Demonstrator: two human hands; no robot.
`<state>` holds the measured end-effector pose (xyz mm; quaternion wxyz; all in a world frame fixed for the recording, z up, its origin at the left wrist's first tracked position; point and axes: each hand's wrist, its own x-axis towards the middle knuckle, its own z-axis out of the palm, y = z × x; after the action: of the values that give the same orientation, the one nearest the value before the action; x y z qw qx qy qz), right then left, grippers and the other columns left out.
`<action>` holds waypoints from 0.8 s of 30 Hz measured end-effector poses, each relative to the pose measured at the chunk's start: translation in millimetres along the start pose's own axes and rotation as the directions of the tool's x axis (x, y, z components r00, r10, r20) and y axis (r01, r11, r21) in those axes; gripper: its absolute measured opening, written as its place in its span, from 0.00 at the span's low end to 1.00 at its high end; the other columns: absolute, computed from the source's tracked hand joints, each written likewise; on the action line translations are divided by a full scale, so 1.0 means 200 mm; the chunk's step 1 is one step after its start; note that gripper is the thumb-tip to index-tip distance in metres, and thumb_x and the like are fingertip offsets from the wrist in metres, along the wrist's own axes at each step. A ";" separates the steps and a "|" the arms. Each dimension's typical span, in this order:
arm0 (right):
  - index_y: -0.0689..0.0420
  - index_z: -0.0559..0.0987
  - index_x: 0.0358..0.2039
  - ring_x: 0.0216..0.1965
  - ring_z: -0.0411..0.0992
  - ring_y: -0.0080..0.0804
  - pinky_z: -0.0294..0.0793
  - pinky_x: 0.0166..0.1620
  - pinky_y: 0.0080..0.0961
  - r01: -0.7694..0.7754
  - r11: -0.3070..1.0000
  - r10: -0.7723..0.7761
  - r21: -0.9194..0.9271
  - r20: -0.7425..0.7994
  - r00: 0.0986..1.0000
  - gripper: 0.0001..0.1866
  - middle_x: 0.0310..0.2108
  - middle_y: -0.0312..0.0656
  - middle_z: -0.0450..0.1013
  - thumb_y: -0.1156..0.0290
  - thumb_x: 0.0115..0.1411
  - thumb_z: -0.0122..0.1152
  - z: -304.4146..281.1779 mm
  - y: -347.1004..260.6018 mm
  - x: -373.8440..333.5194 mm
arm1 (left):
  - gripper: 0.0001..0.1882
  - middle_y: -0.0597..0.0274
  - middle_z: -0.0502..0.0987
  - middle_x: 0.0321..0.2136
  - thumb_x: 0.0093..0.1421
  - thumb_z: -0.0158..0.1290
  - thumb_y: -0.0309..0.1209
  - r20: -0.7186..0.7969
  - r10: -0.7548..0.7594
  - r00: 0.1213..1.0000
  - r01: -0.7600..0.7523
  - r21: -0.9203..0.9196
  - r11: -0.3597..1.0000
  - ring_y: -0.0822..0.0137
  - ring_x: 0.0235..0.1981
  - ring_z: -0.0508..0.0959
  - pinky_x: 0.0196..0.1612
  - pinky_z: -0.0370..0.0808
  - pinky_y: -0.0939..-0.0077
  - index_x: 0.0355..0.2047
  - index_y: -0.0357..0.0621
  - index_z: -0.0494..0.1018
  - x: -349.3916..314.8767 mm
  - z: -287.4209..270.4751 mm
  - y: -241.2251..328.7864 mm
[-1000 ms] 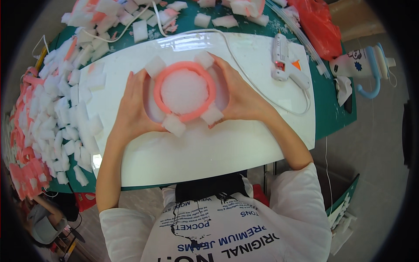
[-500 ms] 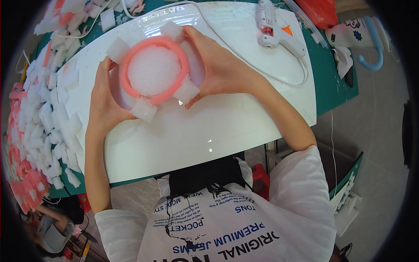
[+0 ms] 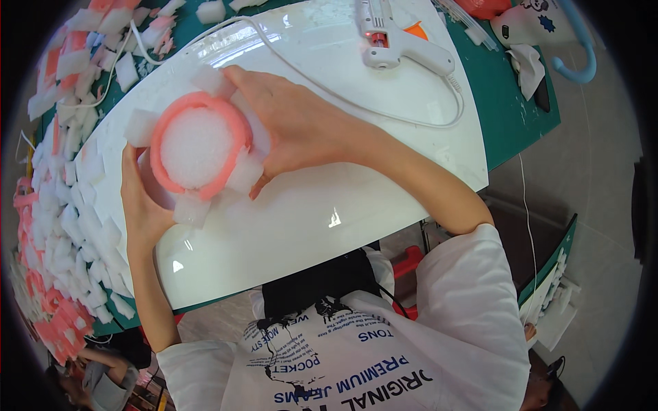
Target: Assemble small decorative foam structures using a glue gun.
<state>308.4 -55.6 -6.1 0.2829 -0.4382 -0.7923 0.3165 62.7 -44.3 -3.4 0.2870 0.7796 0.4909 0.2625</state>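
Between my two hands is a round foam piece (image 3: 199, 147), with a white disc in the middle and a pink ring around it. Several white foam blocks stick out from the ring's outer side, among them one at the lower right (image 3: 245, 172). My left hand (image 3: 142, 205) grips the left side, its thumb by the bottom block and its fingertips by the left block. From the right, my right hand (image 3: 295, 123) curls around the other side, fingers at the top block and thumb near the lower-right one. The underside of the piece is hidden.
A white glue gun (image 3: 394, 44) lies at the far right of the white board (image 3: 329, 198), its cord crossing the board. White and pink foam scraps (image 3: 79, 226) are heaped along the left. A crumpled tissue (image 3: 526, 72) and a white bag (image 3: 534, 27) sit at the right.
My view has shifted, so the board and glue gun appear further left. Both hands, still around the foam piece, have come somewhat nearer to me.
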 end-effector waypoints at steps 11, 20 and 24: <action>0.67 0.52 0.54 0.51 0.61 0.49 0.62 0.51 0.35 0.057 0.996 -0.053 0.062 -0.070 0.996 0.58 0.47 0.51 0.64 0.65 0.23 0.77 0.02 0.02 0.02 | 0.52 0.54 0.68 0.45 0.24 0.71 0.40 -0.022 -0.014 1.000 0.012 -0.050 0.999 0.60 0.46 0.69 0.50 0.65 0.69 0.52 0.39 0.58 0.01 0.00 -0.02; 0.64 0.54 0.55 0.50 0.62 0.47 0.64 0.51 0.33 0.046 0.999 -0.045 0.006 -0.069 0.997 0.56 0.47 0.49 0.66 0.64 0.25 0.76 0.01 0.00 0.02 | 0.58 0.48 0.68 0.44 0.22 0.71 0.43 0.011 0.087 0.996 -0.087 -0.035 0.996 0.51 0.46 0.70 0.49 0.67 0.65 0.53 0.37 0.53 0.02 -0.01 -0.08; 0.64 0.51 0.57 0.55 0.57 0.49 0.59 0.56 0.32 -0.034 0.999 0.034 0.005 -0.009 0.999 0.62 0.53 0.53 0.59 0.60 0.22 0.78 0.02 0.02 -0.01 | 0.60 0.48 0.66 0.46 0.21 0.71 0.46 0.024 0.026 0.999 -0.025 -0.035 0.999 0.50 0.48 0.69 0.54 0.62 0.63 0.54 0.38 0.53 0.01 -0.03 -0.02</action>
<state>308.2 -57.6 -12.0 0.2824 -0.4524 -0.7826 0.3211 56.4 -39.7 -2.5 0.3032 0.7837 0.4728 0.2653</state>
